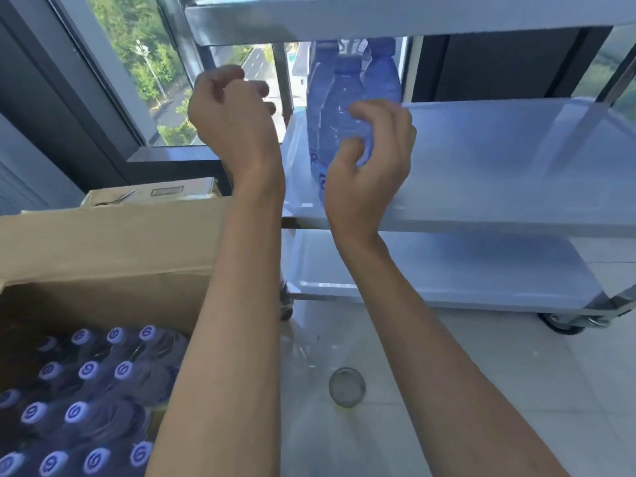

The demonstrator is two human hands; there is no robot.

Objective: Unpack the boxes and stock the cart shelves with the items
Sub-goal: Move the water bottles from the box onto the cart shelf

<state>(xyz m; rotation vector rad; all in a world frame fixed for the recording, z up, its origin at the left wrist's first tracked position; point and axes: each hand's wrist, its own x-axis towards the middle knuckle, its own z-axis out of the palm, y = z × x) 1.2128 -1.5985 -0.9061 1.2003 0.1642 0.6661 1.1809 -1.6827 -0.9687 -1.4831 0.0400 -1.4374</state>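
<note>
Bottles (347, 108) of water stand upright, caps up, at the left end of the cart's middle shelf (499, 160). Your right hand (370, 163) hovers before them, fingers loosely curled, holding nothing. Your left hand (230, 111) hangs loose beside, above the open carton (103, 256).

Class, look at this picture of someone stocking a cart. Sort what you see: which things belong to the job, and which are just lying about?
Belong to the job:
open box of bottles
cart
bottles on the middle shelf
left hand, right hand

Lying about:
glass jar on the floor
scissors on the closed box
</note>
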